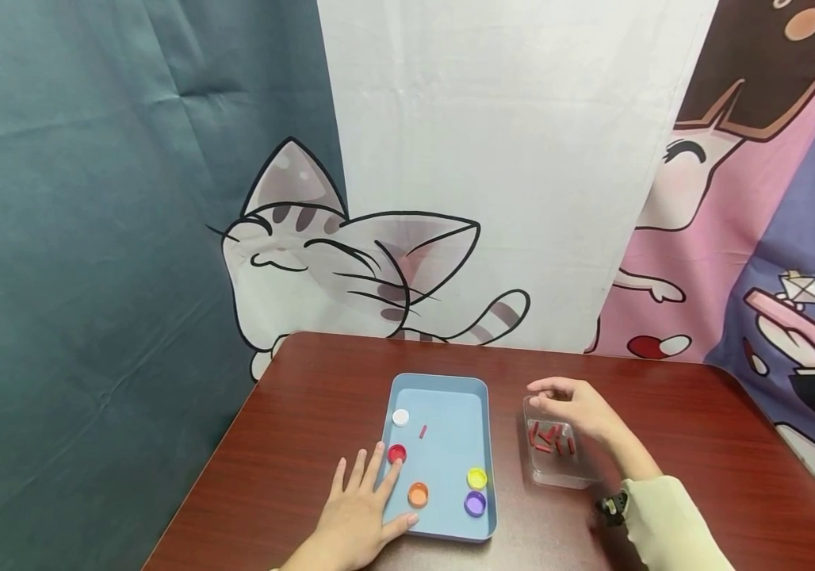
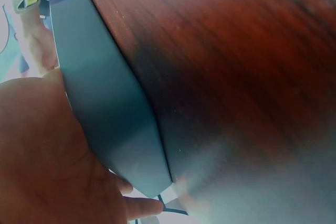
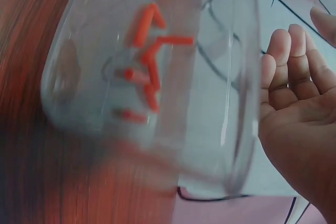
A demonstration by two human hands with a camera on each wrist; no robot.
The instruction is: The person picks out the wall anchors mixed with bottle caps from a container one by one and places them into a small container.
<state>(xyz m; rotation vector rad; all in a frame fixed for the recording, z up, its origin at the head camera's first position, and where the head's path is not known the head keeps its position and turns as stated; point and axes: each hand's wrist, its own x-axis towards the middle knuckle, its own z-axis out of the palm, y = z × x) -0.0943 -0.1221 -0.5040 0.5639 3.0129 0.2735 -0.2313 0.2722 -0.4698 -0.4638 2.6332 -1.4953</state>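
My left hand (image 1: 356, 507) rests with spread fingers over the left rim of a light blue tray (image 1: 443, 444). One fingertip is at a red cap (image 1: 396, 454), and the thumb lies over the near edge. In the left wrist view the palm (image 2: 47, 150) is beside the tray's dark outer wall (image 2: 107, 87). A short red stick (image 1: 422, 431) lies in the tray. My right hand (image 1: 579, 406), fingers loosely bent, hovers at the far end of a clear plastic box (image 1: 557, 478). Several red sticks (image 3: 152, 72) lie inside that box, and nothing shows between thumb and fingers.
Also in the tray are a white cap (image 1: 400, 418), an orange cap (image 1: 418, 495), a yellow cap (image 1: 476, 478) and a purple cap (image 1: 475, 503). The tray and box stand on a reddish-brown table (image 1: 322, 396). Behind it hangs a printed cloth (image 1: 507, 159) with a cartoon cat.
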